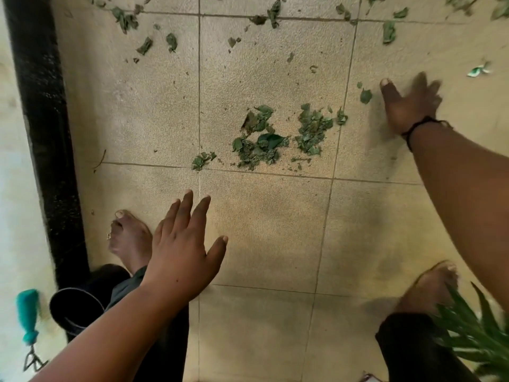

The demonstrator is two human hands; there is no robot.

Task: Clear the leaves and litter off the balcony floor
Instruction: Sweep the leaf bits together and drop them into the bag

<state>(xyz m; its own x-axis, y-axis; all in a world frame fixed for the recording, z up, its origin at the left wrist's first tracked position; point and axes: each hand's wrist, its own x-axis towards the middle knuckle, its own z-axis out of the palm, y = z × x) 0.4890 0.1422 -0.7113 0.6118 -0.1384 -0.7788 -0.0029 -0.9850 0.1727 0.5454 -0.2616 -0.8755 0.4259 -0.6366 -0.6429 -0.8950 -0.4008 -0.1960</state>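
Right hand (410, 106) fingers blurred near leaf pile (278, 136).

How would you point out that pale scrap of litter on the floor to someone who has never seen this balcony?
Start at the right hand, spread flat on the tiled floor at the upper right. Just beyond its fingertips, toward the right edge, lies the litter scrap. It is whitish with a touch of green and crumpled, unlike the dark green leaves everywhere else.

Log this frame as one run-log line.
left hand: open, holds nothing | right hand: open, blurred, low beside leaf pile | scattered leaves: beyond the pile | floor: not cleared
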